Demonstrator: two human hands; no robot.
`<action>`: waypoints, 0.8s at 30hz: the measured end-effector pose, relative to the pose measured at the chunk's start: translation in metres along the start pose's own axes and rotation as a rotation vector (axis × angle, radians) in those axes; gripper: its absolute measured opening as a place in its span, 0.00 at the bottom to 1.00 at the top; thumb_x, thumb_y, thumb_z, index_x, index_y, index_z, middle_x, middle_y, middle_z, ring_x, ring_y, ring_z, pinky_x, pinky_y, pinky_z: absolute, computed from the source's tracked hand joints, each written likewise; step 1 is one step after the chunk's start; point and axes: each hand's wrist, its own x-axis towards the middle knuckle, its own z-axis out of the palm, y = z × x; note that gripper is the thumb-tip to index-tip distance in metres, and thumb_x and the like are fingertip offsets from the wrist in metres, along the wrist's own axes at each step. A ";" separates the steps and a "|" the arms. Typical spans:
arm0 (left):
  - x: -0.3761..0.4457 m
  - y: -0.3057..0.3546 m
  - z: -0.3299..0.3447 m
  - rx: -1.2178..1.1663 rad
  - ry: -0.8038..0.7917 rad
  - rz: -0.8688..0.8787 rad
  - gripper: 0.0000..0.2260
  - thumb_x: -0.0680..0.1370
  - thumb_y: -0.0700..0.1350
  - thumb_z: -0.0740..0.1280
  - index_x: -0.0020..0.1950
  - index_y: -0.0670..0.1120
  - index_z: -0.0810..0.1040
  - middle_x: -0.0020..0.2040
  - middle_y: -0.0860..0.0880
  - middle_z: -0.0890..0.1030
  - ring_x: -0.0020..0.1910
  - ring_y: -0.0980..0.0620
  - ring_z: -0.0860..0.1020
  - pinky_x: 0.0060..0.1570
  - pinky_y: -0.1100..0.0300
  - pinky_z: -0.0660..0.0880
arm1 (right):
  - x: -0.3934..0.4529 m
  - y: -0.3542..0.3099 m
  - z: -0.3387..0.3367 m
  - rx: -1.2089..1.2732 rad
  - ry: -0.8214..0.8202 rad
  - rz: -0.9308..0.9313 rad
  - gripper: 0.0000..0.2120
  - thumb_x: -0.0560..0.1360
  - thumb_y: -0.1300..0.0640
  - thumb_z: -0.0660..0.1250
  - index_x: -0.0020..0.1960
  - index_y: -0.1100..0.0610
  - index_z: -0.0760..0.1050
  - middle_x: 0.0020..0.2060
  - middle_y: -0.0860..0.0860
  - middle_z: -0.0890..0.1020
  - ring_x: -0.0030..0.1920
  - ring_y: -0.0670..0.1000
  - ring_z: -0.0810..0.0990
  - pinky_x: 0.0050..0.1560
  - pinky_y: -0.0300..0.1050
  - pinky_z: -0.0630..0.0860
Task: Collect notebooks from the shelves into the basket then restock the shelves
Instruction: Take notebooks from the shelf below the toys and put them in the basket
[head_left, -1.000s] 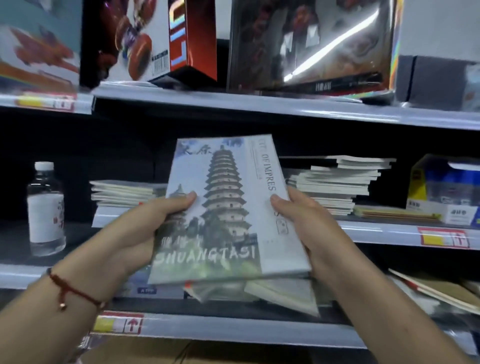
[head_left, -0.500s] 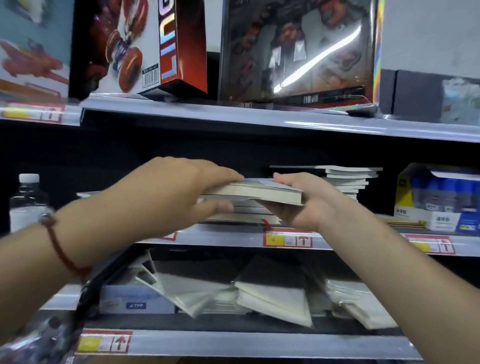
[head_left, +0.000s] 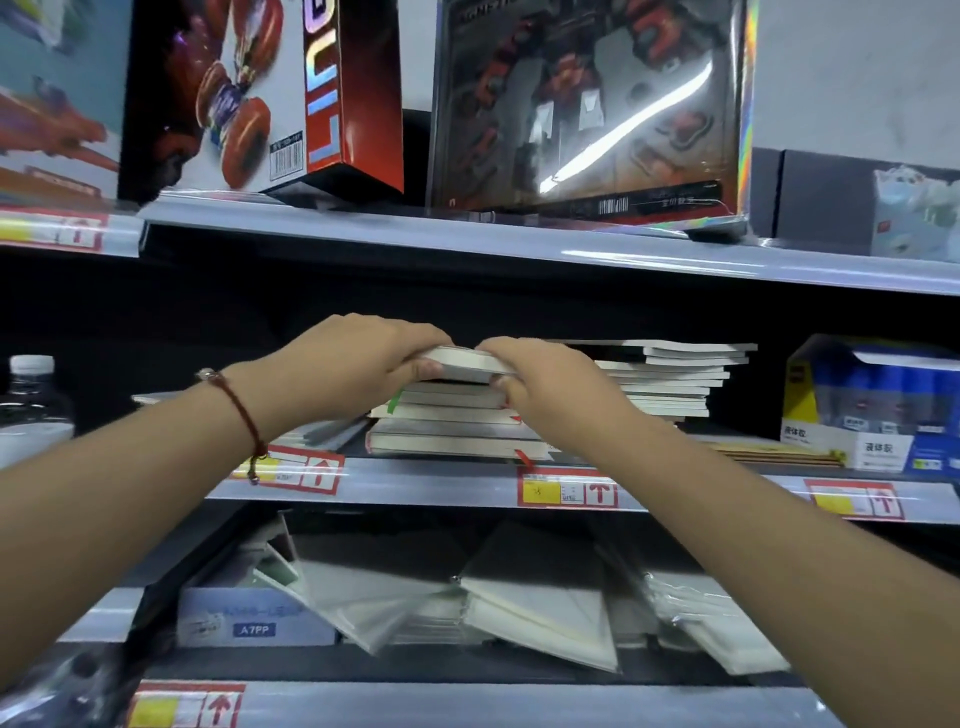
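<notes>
Two hands hold one notebook (head_left: 465, 362) flat over the middle shelf (head_left: 447, 488). The left hand (head_left: 358, 358) grips its left end, fingers curled over the top and thumb pressed under the near edge. The right hand (head_left: 545, 382) grips the right end the same way, fingers on top and thumb tucked beneath. A red cord bracelet (head_left: 241, 415) circles the left wrist. The notebook sits level, just above a pile of notebooks (head_left: 452, 426) near the shelf's front edge; whether it touches the top one I cannot tell. Just right of that pile, and a little farther back, stands a taller stack of thin notebooks (head_left: 670, 376). At the far right of the same shelf is a blue and yellow box (head_left: 872, 405), and at the far left a water bottle (head_left: 31, 400). On the shelf above stand toy boxes (head_left: 587, 109). On the shelf below, plastic-wrapped notebooks (head_left: 535, 613) lie tilted and overlapping.
</notes>
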 end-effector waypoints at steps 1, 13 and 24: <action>0.004 -0.003 0.005 -0.005 -0.005 -0.004 0.13 0.83 0.57 0.55 0.66 0.62 0.70 0.44 0.64 0.75 0.43 0.58 0.74 0.42 0.57 0.69 | 0.005 0.003 0.003 0.000 -0.021 0.012 0.10 0.82 0.55 0.58 0.61 0.46 0.72 0.45 0.48 0.79 0.44 0.50 0.77 0.47 0.51 0.77; 0.028 -0.012 0.050 -0.067 -0.125 -0.087 0.16 0.84 0.54 0.54 0.72 0.57 0.68 0.63 0.54 0.78 0.59 0.52 0.75 0.58 0.51 0.73 | 0.037 0.027 0.045 -0.009 -0.137 0.094 0.18 0.83 0.54 0.57 0.73 0.48 0.66 0.65 0.51 0.76 0.61 0.54 0.75 0.60 0.55 0.75; -0.026 0.027 0.051 -0.157 0.085 0.011 0.24 0.80 0.62 0.55 0.74 0.56 0.68 0.71 0.55 0.73 0.69 0.54 0.70 0.67 0.58 0.66 | -0.045 0.014 0.033 0.142 0.037 -0.060 0.22 0.80 0.50 0.62 0.73 0.50 0.67 0.69 0.47 0.73 0.68 0.49 0.69 0.69 0.47 0.65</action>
